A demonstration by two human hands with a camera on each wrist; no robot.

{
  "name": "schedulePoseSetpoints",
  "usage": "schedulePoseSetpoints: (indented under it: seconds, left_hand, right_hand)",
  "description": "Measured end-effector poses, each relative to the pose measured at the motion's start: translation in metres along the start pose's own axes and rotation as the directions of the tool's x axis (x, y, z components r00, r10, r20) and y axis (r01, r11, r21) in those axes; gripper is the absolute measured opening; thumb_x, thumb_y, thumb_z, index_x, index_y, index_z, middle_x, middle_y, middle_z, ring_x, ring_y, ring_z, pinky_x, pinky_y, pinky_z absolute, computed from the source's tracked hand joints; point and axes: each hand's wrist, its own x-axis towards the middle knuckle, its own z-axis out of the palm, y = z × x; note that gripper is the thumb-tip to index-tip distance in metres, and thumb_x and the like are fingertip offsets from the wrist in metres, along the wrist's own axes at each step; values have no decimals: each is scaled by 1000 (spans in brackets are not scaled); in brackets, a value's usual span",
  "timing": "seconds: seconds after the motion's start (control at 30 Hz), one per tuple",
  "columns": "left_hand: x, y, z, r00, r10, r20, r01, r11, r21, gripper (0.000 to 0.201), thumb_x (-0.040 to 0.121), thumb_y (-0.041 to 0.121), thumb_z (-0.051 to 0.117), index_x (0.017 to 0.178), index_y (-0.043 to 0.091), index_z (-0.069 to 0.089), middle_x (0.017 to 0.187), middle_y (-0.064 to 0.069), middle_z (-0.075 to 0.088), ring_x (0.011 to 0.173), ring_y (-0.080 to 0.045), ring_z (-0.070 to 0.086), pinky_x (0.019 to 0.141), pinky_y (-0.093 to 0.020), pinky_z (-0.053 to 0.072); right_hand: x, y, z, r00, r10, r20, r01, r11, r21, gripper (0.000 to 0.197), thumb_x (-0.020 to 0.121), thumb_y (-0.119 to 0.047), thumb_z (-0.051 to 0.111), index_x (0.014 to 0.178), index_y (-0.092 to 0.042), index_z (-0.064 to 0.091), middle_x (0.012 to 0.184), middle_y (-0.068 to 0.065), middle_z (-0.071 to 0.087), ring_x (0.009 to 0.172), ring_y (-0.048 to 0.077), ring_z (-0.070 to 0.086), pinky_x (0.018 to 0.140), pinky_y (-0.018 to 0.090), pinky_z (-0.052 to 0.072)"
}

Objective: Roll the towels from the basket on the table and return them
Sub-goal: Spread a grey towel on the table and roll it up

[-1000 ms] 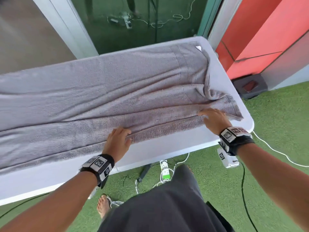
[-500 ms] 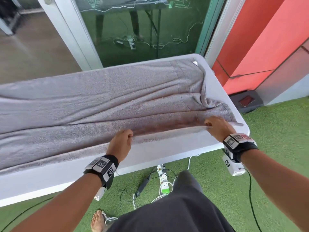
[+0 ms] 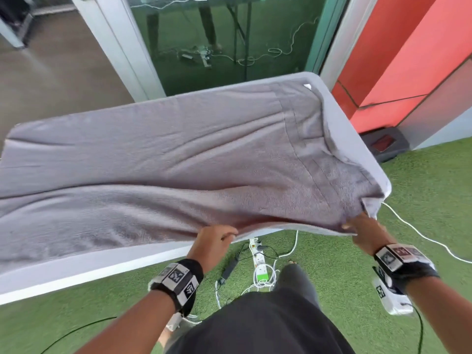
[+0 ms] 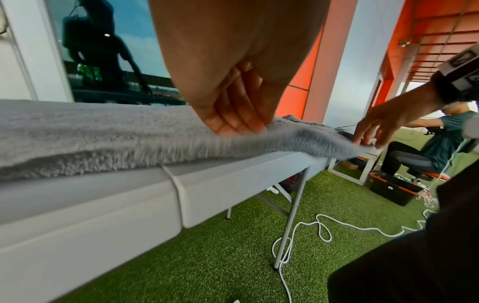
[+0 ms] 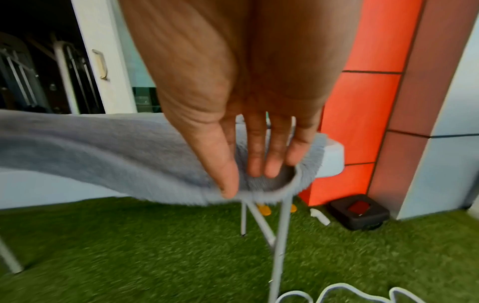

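Here the grey bath towel (image 3: 178,159) lies spread lengthwise over the white folding counter (image 3: 84,267), covering nearly all of its top, and both hands have its near edge lifted off the surface. The left hand (image 3: 212,244) pinches that edge about midway along, thumb under and fingers over the pile, as the left wrist view shows. The right hand (image 3: 365,233) grasps the near right corner, thumb on one side and fingers (image 5: 269,164) tucked into a small curl of cloth. Held this way, at two points spread along one long side, the edge can be carried up and over as one line; my guess is that the towel is being folded in half lengthwise, or straightened, so it makes a narrower strip to roll. The far side stays flat on the counter, which anchors it.

The basket is nowhere in view, nor are any other towels, so how many remain cannot be judged. The towel's left end runs out of the head view. Motion blur softens the lifted edge in both wrist views, and the left thumb's hold is partly hidden under the cloth
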Motion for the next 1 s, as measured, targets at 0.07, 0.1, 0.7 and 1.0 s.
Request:
schedulePoseSetpoints:
  seconds: [0.07, 0.1, 0.7, 1.0]
  left_hand:
    - [-11, -10, -6, 1000, -23, -17, 22, 998, -54, 31, 97, 23, 53, 126, 17, 58, 118, 2, 65, 86, -19, 68, 74, -6, 49]
    - [-18, -16, -13, 997, -55, -56, 51, 996, -72, 31, 97, 21, 53, 127, 16, 57, 119, 3, 63, 93, -11, 66, 77, -1, 43]
    - [-162, -261, -200, 718, -446, -534, 621, 758, 201, 46, 83, -5, 53, 124, 14, 59, 132, -5, 56, 121, -22, 49, 101, -40, 41]
    - [-186, -332, -250, 714, -381, -587, 614, 744, 264, 46, 76, -21, 48, 109, 6, 66, 98, -11, 66, 90, -31, 57, 80, -43, 51]
  right_hand:
    - [-11, -24, 13, 997, -41, 60, 45, 997, -69, 46, 85, -8, 61, 127, -27, 58, 136, 0, 53, 122, 19, 51, 108, 44, 38]
    - [-16, -43, 19, 995, -79, 67, 82, 996, -44, 45, 87, -14, 61, 129, -27, 56, 137, -2, 52, 124, 18, 50, 109, 43, 37]
    - [-38, -467, 128, 596, -784, 171, 798, 603, -15, 36, 89, -23, 61, 125, -24, 56, 124, -5, 56, 113, 18, 53, 96, 37, 47]
    - [-26, -489, 143, 614, -773, 161, 789, 597, -144, 15, 84, -5, 64, 99, -8, 65, 94, 6, 65, 67, 18, 52, 61, 22, 34]
